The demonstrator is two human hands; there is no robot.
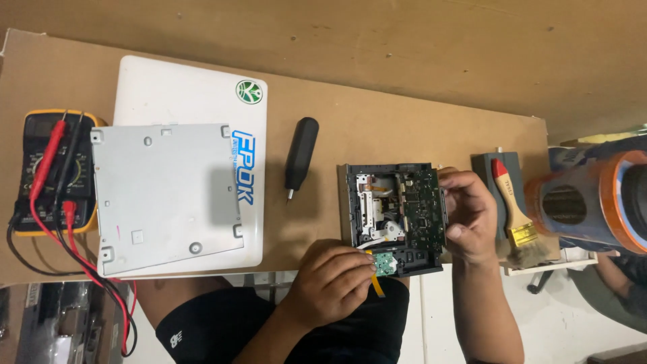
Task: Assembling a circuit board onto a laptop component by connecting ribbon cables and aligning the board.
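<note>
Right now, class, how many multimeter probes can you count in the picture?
2: both red probes lie on the yellow multimeter at the table's left end, one slanting across its face, the other lower down. No more show.

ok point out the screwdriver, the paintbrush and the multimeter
black screwdriver (300, 152), head view, middle of its handle
paintbrush (507, 191), head view, its red and wooden handle
multimeter (27, 138), head view, dark face left of the red probe

My left hand (330, 280) curls, fingertips pinching at the near edge of the open black disc-drive chassis (394, 216); my right hand (468, 216) cups its right side.
</note>
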